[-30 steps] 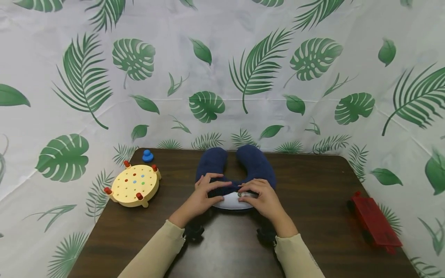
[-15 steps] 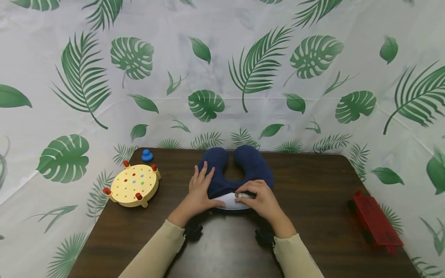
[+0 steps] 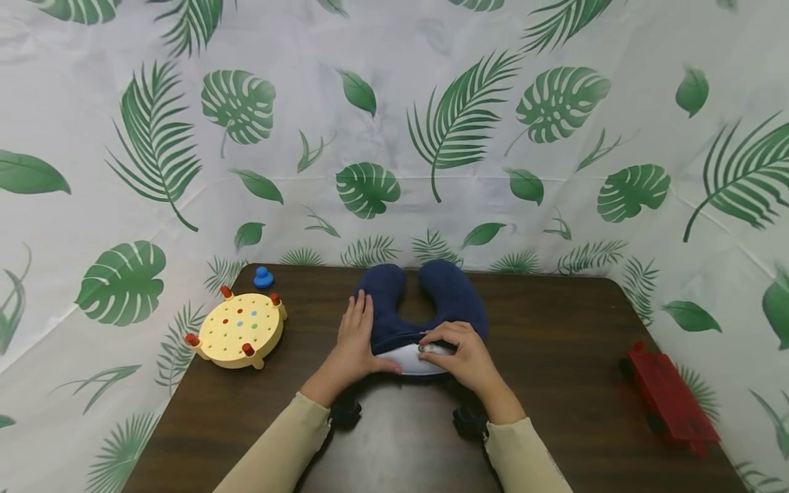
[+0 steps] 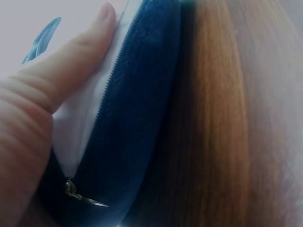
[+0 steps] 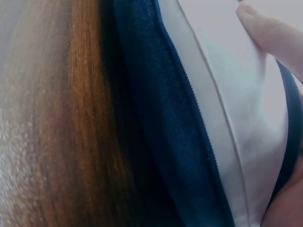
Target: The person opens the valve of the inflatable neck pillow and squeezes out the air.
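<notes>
A navy U-shaped neck pillow (image 3: 453,294) lies mid-table, its arms pointing away from me. At its near edge the zip is open and the white inner cushion (image 3: 409,359) shows. My left hand (image 3: 354,339) lies with straight fingers along the pillow's left arm, and its thumb (image 4: 71,61) presses the white inner cushion (image 4: 80,118) beside the navy cover (image 4: 137,118). A metal zip pull (image 4: 75,191) hangs near that palm. My right hand (image 3: 459,349) is curled at the opening and pinches the cover's edge; a fingertip (image 5: 272,35) lies on the white cushion (image 5: 236,85).
A yellow round peg board (image 3: 240,329) with red pegs sits at the left of the dark wooden table (image 3: 555,329). A small blue toy (image 3: 263,277) stands behind it. A red flat object (image 3: 672,397) lies at the right edge. Leaf-print cloth walls surround the table.
My left hand left the pillow's near middle and moved onto its left arm, fingers straightening. The right hand stayed at the zip opening, curled on the cover.
</notes>
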Tool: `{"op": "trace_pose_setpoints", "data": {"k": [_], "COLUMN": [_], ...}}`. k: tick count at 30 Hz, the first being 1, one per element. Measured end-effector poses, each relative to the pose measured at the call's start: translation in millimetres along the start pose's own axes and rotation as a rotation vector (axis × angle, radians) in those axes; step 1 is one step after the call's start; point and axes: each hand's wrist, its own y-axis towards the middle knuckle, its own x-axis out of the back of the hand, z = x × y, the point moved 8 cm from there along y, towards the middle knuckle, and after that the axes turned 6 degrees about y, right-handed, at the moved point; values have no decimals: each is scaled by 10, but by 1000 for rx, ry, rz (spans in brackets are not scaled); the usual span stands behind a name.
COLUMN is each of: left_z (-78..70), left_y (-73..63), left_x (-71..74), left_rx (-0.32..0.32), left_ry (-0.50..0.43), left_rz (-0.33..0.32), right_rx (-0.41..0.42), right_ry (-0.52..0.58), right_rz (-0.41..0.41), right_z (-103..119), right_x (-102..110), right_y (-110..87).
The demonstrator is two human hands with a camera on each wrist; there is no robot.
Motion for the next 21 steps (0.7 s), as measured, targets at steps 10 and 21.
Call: {"op": "trace_pose_setpoints", "data": {"k": [10,21], "left_z": [23,6], "left_y": [-79,-22], "left_x": [-7,4], "left_rx": [44,57], "left_ry": [-69,-18], "left_rz": [46,-10], "right_rx": [31,49], "right_ry": [-24,1], "right_rz": [22,60], "right_z": [22,34], "right_x": [-41,-16], "right_y": [2,10]}}
